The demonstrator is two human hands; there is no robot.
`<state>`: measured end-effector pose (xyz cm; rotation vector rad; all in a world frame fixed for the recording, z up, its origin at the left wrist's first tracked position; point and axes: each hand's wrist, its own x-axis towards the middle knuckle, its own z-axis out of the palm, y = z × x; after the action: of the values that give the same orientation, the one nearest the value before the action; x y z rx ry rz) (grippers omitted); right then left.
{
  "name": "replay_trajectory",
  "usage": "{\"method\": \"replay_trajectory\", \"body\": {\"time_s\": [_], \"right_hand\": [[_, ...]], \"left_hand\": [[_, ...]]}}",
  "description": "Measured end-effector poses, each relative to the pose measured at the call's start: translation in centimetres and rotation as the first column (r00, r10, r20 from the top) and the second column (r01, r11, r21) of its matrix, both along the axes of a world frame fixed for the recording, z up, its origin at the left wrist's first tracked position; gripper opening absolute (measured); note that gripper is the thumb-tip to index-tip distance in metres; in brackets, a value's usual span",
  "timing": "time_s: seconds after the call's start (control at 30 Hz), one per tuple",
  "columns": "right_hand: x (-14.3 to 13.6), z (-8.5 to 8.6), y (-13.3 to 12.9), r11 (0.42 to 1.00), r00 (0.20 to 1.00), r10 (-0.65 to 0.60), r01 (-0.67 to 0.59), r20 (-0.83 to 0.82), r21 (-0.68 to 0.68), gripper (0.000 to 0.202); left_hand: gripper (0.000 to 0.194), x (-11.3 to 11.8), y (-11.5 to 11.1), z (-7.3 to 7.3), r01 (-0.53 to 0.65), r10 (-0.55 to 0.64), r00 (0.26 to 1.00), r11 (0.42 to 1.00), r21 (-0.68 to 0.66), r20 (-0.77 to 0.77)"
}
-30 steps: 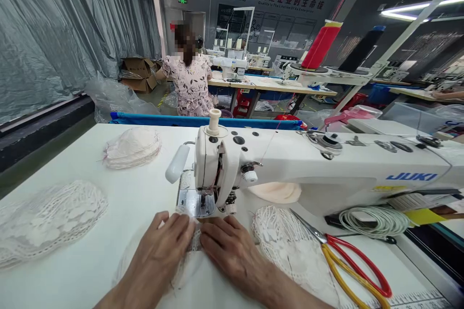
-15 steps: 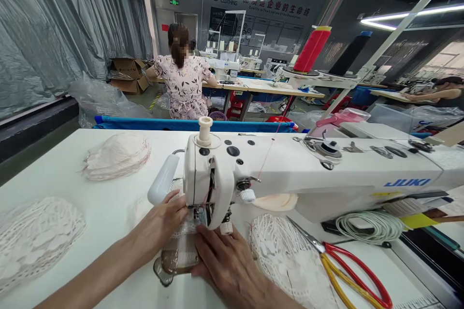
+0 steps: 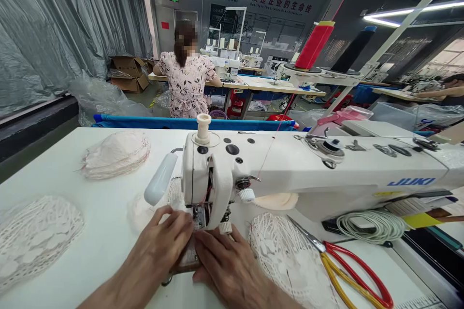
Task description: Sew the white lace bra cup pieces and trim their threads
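Note:
A white sewing machine [image 3: 268,159] stands before me, its presser foot [image 3: 198,216] down near a piece of white lace [image 3: 176,194]. Left of the foot, my left hand [image 3: 165,239] has bent fingers pressed together on the lace. My right hand [image 3: 230,256] is close in front and to the right of the foot, fingers together and curled at the lace edge. Both hands cover most of the lace there, and the fingertips are partly hidden. Their tips nearly meet over the needle plate [image 3: 186,263].
Lace cups [image 3: 39,239] and a stack of pale cups [image 3: 116,154] lie at left. On the right are more lace [image 3: 286,256], scissors [image 3: 337,260] with red and yellow handles, and a coiled cord [image 3: 369,224]. A co-worker [image 3: 186,77] sits beyond the blue cloth trough [image 3: 195,123].
My left hand has moved right and toward me, nearer my right hand, and now covers more of the needle plate. My right hand stays almost in place.

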<state>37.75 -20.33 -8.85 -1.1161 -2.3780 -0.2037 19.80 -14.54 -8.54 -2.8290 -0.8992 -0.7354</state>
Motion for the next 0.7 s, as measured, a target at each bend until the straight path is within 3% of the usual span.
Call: {"method": "replay_trajectory", "body": {"time_s": [0.23, 0.47, 0.57, 0.7], "right_hand": [[-0.2, 0.0, -0.1, 1.0, 0.999, -0.021, 0.021, 0.025, -0.019, 0.04], [-0.1, 0.1, 0.1, 0.999, 0.998, -0.024, 0.026, 0.051, -0.041, 0.036], [-0.1, -0.1, 0.0, 0.998, 0.998, -0.046, 0.047, 0.03, -0.033, 0.04], [-0.2, -0.7, 0.0, 0.996, 0.996, -0.09, 0.09, -0.003, 0.0, 0.043]], "left_hand": [[0.031, -0.4, -0.6, -0.9, 0.075, -0.078, 0.997, 0.993, 0.092, 0.02], [0.027, -0.4, -0.6, -1.0, 0.044, -0.047, 0.998, 0.997, 0.07, 0.042], [0.019, -0.6, -0.1, -0.9, 0.048, -0.049, 0.998, 0.999, 0.022, 0.049], [0.022, -1.0, 1.0, -1.1, 0.027, -0.028, 0.997, 1.0, 0.01, 0.073]]}}
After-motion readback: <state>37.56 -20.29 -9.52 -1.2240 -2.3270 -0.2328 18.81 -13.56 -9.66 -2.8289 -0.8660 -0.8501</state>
